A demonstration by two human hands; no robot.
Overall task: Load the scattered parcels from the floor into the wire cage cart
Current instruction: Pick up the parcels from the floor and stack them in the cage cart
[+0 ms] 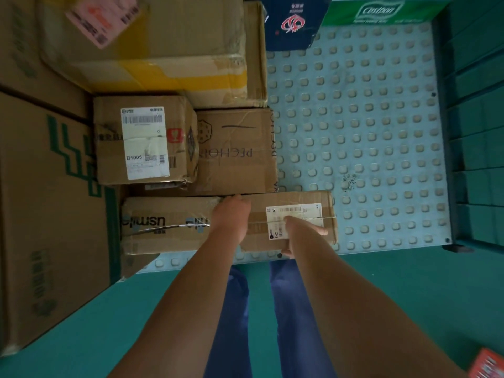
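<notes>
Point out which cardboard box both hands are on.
The long usmile box at the cart floor's near edge: the left hand and right hand are on it; the other boxes go untouched.

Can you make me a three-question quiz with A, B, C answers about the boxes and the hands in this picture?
1. Where is the long usmile box?
A. On the studded cart floor, in front of the PECHOIN box
B. On top of the dark blue box
C. On the green floor beside the legs

2. What colour is the label with B1005 on the small box?
A. Pink
B. White
C. Green

3. What are the hands doing?
A. Both hang free
B. Only one touches a box
C. Both are on the usmile box

Answers:
1 A, it lies at the cart floor's near edge, right below the PECHOIN box.
2 B, the printed label is white.
3 C, the left hand reaches over its top and the right hand is on its labelled end.
</notes>
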